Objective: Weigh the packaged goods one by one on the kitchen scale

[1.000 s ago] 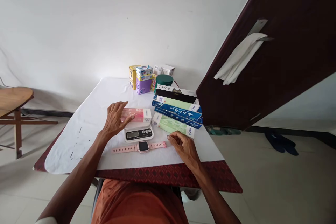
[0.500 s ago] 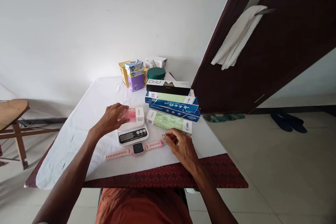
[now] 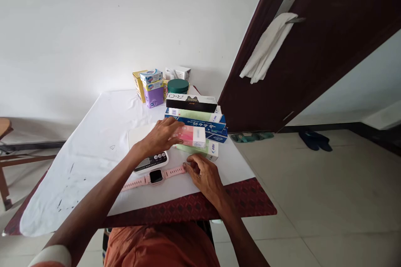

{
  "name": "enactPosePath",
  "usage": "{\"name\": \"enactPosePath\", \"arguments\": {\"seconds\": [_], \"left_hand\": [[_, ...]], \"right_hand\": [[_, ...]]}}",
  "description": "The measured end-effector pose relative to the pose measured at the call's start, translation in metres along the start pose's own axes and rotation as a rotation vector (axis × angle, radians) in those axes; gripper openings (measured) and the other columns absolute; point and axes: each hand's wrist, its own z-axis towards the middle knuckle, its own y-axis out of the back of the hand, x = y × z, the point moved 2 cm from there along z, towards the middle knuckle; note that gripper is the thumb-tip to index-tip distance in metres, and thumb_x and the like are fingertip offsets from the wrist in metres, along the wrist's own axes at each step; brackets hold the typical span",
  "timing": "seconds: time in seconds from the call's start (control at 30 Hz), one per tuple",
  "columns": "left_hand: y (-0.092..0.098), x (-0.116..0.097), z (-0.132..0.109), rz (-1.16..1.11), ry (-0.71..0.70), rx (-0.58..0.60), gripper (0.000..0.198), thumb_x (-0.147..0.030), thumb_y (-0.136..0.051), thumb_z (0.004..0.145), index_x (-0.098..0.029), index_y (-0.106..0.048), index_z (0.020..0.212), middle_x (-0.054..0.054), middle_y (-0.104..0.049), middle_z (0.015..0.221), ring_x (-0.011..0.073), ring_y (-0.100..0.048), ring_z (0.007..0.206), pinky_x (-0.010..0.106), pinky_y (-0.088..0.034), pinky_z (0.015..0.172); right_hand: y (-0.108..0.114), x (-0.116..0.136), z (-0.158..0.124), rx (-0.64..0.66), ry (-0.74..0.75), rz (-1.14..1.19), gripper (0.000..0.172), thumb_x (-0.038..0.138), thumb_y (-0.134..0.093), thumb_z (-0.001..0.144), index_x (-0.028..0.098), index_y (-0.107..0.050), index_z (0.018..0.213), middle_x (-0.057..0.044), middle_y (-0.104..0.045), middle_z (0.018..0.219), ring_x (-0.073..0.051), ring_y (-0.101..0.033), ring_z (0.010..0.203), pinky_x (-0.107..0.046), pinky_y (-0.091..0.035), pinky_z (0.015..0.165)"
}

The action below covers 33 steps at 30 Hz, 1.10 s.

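My left hand [image 3: 163, 135] grips a pink and white box [image 3: 191, 134], fingers over its far side and thumb on the near side. The box is above a green and white carton [image 3: 213, 150] and in front of a blue toothpaste box [image 3: 200, 122]. Under my left wrist, partly hidden, is a white digital scale [image 3: 161, 161] with a black button panel. A pink smartwatch [image 3: 156, 176] lies stretched out before the scale. My right hand [image 3: 205, 175] rests on the cloth with curled fingers by the strap's end; nothing shows in it.
Behind the toothpaste boxes stand a black and white box [image 3: 191, 102], a green-lidded jar [image 3: 178, 86], a purple pack [image 3: 153, 97] and a yellow box [image 3: 139, 85]. A white cloth [image 3: 90, 142] covers the table. A wooden stool [image 3: 4, 127] is at left, a dark door [image 3: 282, 71] at right.
My left hand has carried the pink box off the scale, rightward to over the green carton. The scale's platform now shows. My right hand stays by the strap; the view has shifted slightly.
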Motion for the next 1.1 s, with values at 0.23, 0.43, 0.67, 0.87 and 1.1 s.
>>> {"name": "enactPosePath", "arguments": {"seconds": [0.23,0.43,0.67,0.87,1.1], "left_hand": [[-0.033,-0.003,0.027,-0.013,-0.077,0.065,0.042,-0.031,-0.066,0.093,-0.024,-0.056,0.133,0.013,-0.061,0.121,0.0343,-0.058,0.115,0.053,-0.048,0.095],[0.012,0.004,-0.013,-0.094,-0.004,-0.133,0.051,-0.039,-0.065,0.095,-0.023,-0.050,0.141,0.013,-0.058,0.135,0.0295,-0.056,0.126,0.050,-0.046,0.107],[0.043,0.057,-0.101,-0.081,0.356,-0.373,0.037,-0.042,-0.065,0.095,-0.022,-0.061,0.126,0.008,-0.067,0.121,0.0235,-0.067,0.107,0.042,-0.056,0.093],[0.026,0.031,-0.069,-0.084,0.198,-0.266,0.043,-0.035,-0.067,0.094,-0.019,-0.057,0.132,0.011,-0.064,0.125,0.0256,-0.063,0.114,0.043,-0.053,0.098],[-0.013,0.004,0.019,0.084,-0.044,0.088,0.053,-0.031,-0.070,0.088,-0.021,-0.050,0.137,0.014,-0.057,0.134,0.0349,-0.054,0.126,0.053,-0.044,0.101]], "right_hand": [[0.003,0.006,-0.002,0.064,-0.004,-0.018,0.020,0.033,-0.050,0.099,0.021,-0.065,0.102,-0.005,-0.071,0.084,-0.020,-0.066,0.074,-0.031,-0.050,0.074],[0.003,0.004,-0.001,0.058,-0.032,0.049,0.020,0.036,-0.051,0.097,0.022,-0.066,0.098,-0.006,-0.074,0.090,-0.020,-0.068,0.075,-0.031,-0.051,0.074],[-0.002,-0.003,0.002,0.011,-0.034,0.011,0.021,0.039,-0.053,0.094,0.023,-0.066,0.093,-0.004,-0.071,0.077,-0.021,-0.067,0.070,-0.032,-0.050,0.070],[-0.002,-0.001,0.003,0.018,-0.038,-0.022,0.020,0.038,-0.054,0.094,0.022,-0.065,0.091,-0.004,-0.069,0.075,-0.021,-0.066,0.068,-0.032,-0.049,0.068],[0.000,-0.001,0.001,0.021,-0.047,0.004,0.020,0.038,-0.054,0.095,0.022,-0.067,0.093,-0.005,-0.071,0.080,-0.021,-0.066,0.072,-0.033,-0.051,0.073]]}}
